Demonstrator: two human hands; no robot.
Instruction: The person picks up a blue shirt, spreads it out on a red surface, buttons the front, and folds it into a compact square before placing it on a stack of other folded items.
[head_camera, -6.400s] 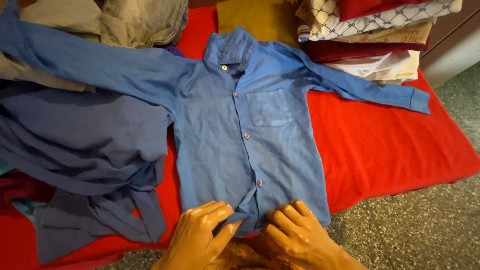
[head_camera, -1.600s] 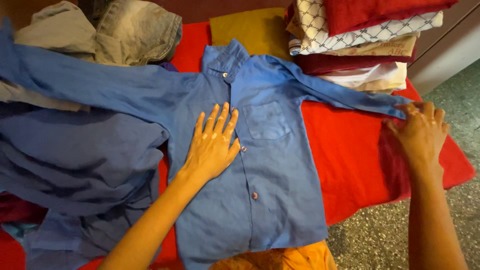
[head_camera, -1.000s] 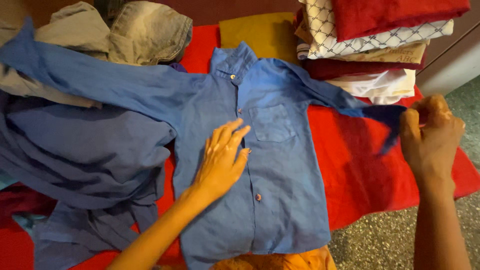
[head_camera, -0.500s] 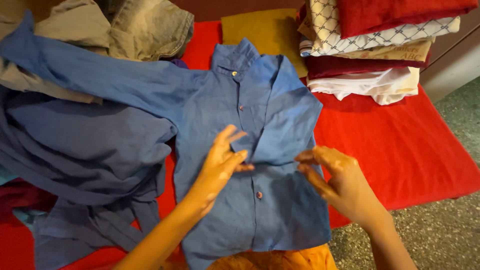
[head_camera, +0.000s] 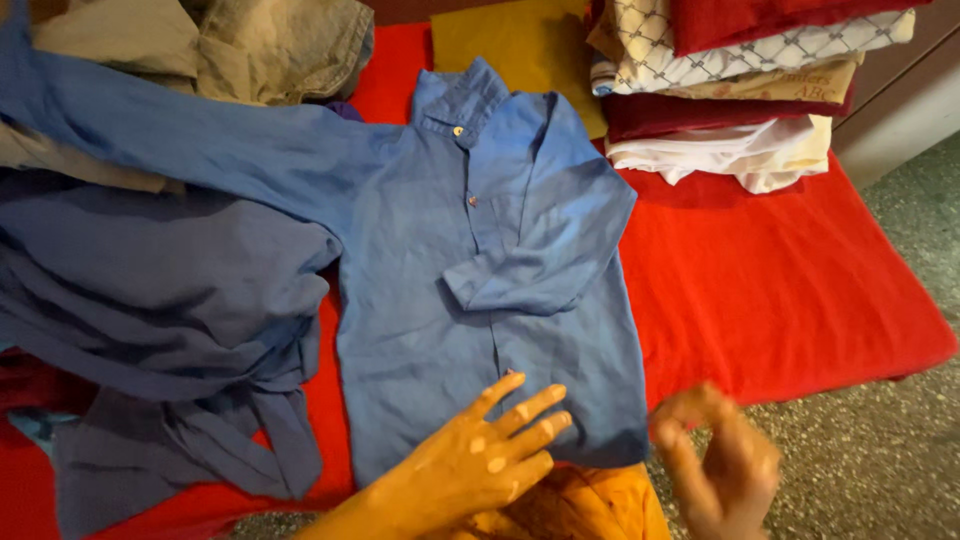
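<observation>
Blue button-up shirt (head_camera: 470, 300) lies face up, buttoned, on red mat (head_camera: 780, 290); collar far, hem near. Right-side sleeve (head_camera: 540, 270) folded across chest; left-side sleeve (head_camera: 180, 130) flung out over dark blue garment heap (head_camera: 160, 290). Left hand (head_camera: 480, 460) flat on hem, fingers spread, grip on nothing. Right hand (head_camera: 720, 465) blurred, just off hem's right corner, fingers curled, apparently empty. Judgement: folding mid-way; remaining sleeve needs folding in. Folded stack (head_camera: 740, 80) far right.

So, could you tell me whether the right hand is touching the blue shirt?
Apart. The head view shows the right hand, blurred, beside the blue shirt, with floor showing between them.
</observation>
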